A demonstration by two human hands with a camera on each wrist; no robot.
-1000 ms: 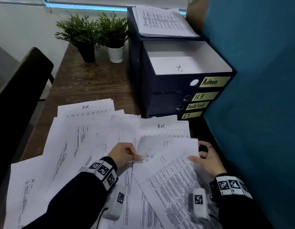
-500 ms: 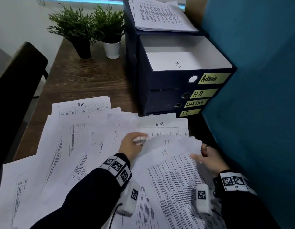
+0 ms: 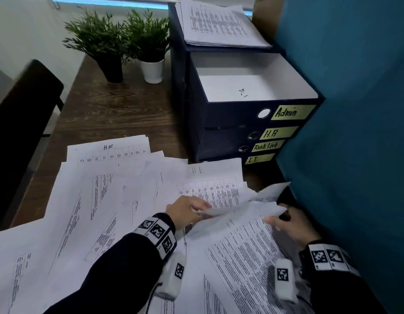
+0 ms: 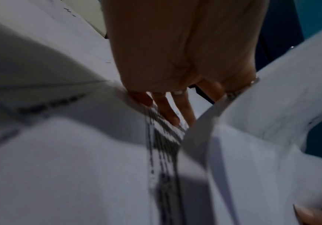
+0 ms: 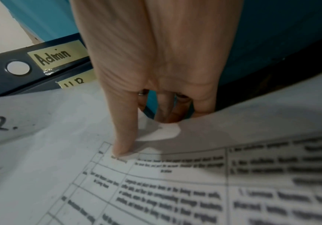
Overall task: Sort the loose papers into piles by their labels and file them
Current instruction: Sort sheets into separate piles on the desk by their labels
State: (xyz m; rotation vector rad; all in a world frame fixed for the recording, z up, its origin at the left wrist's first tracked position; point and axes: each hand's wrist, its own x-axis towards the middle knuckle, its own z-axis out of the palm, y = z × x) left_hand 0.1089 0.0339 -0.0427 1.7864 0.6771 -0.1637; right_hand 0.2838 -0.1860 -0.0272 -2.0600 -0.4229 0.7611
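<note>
Two plants [image 3: 119, 39], four drawers [image 3: 241, 118] with four labels [image 3: 291, 112], and too many papers [image 3: 101, 200] to count.

Printed text on loose papers [image 3: 246, 264] unreadable — left wrist view blurred — "H.R" label [image 5: 73, 81] half covered.

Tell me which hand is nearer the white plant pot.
Left. The left hand lies on the spread papers, below the white plant pot and slightly to its right. The right hand is farther right, by the teal partition.
</note>
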